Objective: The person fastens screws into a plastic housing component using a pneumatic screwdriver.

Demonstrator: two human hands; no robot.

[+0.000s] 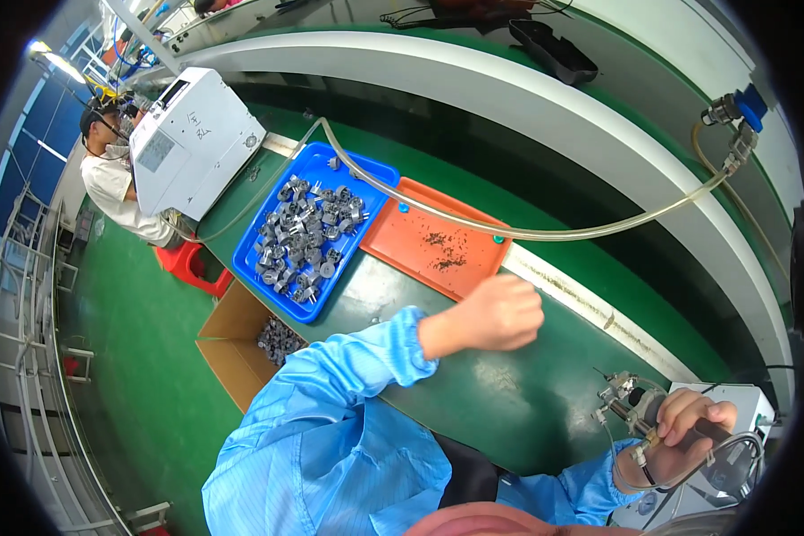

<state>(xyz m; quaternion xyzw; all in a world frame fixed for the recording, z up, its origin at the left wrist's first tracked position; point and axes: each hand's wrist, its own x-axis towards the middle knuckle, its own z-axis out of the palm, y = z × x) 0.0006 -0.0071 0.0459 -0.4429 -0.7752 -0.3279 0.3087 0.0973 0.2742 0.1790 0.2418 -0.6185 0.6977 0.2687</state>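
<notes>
My left hand point(506, 313) is closed in a fist above the green table, just below the orange tray point(402, 230). Its back is toward me, so anything inside the fingers is hidden. At the lower right, my right hand point(688, 424) has its fingers curled over a metal fixture with thin hoses point(623, 397), beside a dark rounded part. Small black specks point(444, 250) lie scattered in the orange tray. Many grey plug-like parts with metal pins point(308, 232) fill the blue tray point(252, 261) to the left.
An open cardboard box point(226, 348) holding grey parts stands below the blue tray. A clear hose point(545, 236) arcs over the trays to a blue-handled valve point(749, 105). A curved white rail point(509, 70) runs behind. Far left, a person point(107, 179) sits by a white machine point(192, 143).
</notes>
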